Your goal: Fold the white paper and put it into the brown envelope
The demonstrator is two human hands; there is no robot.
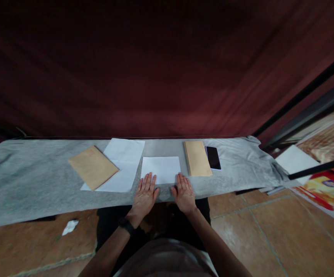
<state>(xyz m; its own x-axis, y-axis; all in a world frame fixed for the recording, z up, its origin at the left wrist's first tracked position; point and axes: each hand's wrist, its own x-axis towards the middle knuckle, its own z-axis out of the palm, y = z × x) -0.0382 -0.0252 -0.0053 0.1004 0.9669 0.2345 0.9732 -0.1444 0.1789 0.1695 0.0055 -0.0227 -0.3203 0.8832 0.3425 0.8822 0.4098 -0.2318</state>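
Observation:
A white sheet of paper (161,166), wider than it is deep, lies flat in front of me on the grey cloth (167,147). My left hand (145,194) rests palm down at its near left corner, fingers stretched out. At the near right corner my right hand (185,194) lies flat in the same way, fingertips touching the paper. To the left, a brown envelope (93,165) overlaps some larger white paper (126,163). A stack of brown envelopes (198,158) lies to the right of the sheet.
A dark-screened phone (213,158) lies beside the envelope stack. Behind the narrow cloth-covered surface hangs a dark red curtain (161,96). Black metal bars (305,90) and a red and yellow box (330,192) are at the right. A crumpled white scrap (70,227) lies on the tiled floor.

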